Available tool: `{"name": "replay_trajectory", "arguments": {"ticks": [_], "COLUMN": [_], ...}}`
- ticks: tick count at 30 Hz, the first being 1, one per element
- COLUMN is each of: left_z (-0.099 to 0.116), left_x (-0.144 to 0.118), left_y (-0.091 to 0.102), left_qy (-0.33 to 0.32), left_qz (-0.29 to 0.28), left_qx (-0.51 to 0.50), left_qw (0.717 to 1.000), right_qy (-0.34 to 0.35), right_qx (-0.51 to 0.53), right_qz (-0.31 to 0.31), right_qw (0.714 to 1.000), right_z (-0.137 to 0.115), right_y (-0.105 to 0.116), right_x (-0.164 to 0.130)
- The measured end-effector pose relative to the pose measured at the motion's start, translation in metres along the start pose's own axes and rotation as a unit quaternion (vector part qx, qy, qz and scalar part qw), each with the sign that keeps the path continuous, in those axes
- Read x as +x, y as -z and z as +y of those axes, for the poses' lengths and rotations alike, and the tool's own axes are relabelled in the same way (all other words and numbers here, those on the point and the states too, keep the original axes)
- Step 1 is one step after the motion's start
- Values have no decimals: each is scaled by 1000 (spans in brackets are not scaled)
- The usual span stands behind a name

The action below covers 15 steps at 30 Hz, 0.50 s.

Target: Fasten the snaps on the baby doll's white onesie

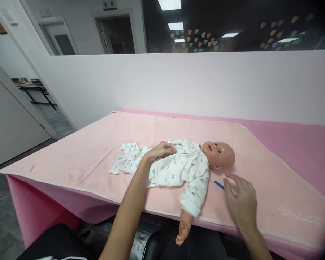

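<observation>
A baby doll (219,155) lies on its back in a white patterned sleepsuit (170,169), its head to the right and one bare arm hanging over the table's front edge. My left hand (162,150) rests on the sleepsuit at the doll's belly, its fingers loosely bent and holding nothing visible. Below the doll's head hovers my right hand (242,198), thumb and fingers curved with a gap between them. A thin blue stick (219,185) lies beside the right thumb; the thumb hides its right end, and its kind is unclear.
A pale pink mat (81,144) covers the table over a darker pink cloth (300,151). Behind it stands a white wall (178,83) with a dark window (241,29) above. A doorway opens at the left, and my legs are under the front edge.
</observation>
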<state>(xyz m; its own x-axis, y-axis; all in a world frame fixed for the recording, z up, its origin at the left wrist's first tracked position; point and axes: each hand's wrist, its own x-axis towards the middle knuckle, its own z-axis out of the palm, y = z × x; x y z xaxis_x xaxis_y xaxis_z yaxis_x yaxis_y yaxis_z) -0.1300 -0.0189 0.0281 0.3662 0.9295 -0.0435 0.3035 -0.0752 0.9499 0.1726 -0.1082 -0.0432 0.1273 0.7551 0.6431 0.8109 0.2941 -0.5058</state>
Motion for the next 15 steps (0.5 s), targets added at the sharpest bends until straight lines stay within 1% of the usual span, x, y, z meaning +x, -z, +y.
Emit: {"name": "replay_trajectory", "arguments": {"ticks": [2,3,5,7,9,11,13,15], "left_z": [0,0,1,2,2,1,0,-1], "left_x": [0,0,1,1,1,2,3,3], "left_y": [0,-1,-1,0,0,0,1,1], "left_qy": [1,2,3,6,9,12,18,21], "left_qz": [-1,0,-1,-1,0,4,7,7], "left_qx": [5,6,7,4,1,-2,-5,-11], "left_qw": [1000,1000,1000,1000,1000,1000,1000,1000], "right_qy": [0,-2,4,10,-4,-40,-70,-60], "right_qx": [-110,-139,-137,-99,-67,-48,-32,-18], "right_qz": [-41,-57,-85,-108,-132,-158,-187,-200], "right_qw": [993,989,987,989,989,985,979,978], "right_z": [30,42,61,69,67,58,45,29], "right_y": [11,14,18,22,27,34,44,57], "right_x": [-23,-32,-44,-49,-47,-39,-23,3]}}
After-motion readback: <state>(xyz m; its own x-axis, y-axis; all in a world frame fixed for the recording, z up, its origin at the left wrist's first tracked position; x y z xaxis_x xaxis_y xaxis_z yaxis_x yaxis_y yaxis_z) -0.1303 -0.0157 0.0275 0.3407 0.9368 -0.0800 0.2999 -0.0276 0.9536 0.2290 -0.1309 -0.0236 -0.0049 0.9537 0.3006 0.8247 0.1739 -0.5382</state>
